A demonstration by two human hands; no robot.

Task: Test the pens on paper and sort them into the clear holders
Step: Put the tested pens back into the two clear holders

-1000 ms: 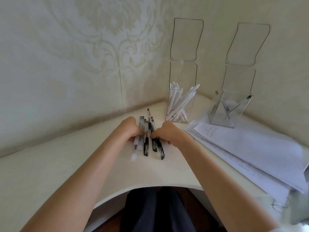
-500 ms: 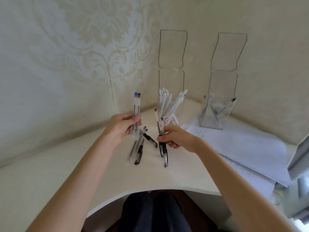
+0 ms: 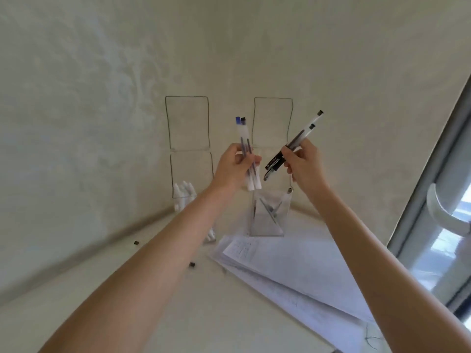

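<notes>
Two clear holders stood in the desk corner against the wall. Left holder: packed with white pens, upright, lower part hidden behind the left forearm. Right holder: a few thin pens leaning crossed inside, one tip above the rim. Paper sheets lay fanned on the desk, far edge just beside the right holder's base.

Left hand was raised before the holders, fingers curled round two clear-barrelled pens, near upright. White ends showed below the fist, one blue and one dark plug above.

Right hand was raised beside it, thumb and fingers pinching a slanted bunch of black-capped pens, caps down-left of the fingers, clear ends up-right. At least two; exact count unclear. The two bunches were near, not touching.

Two small dark bits lay on the desk.
</notes>
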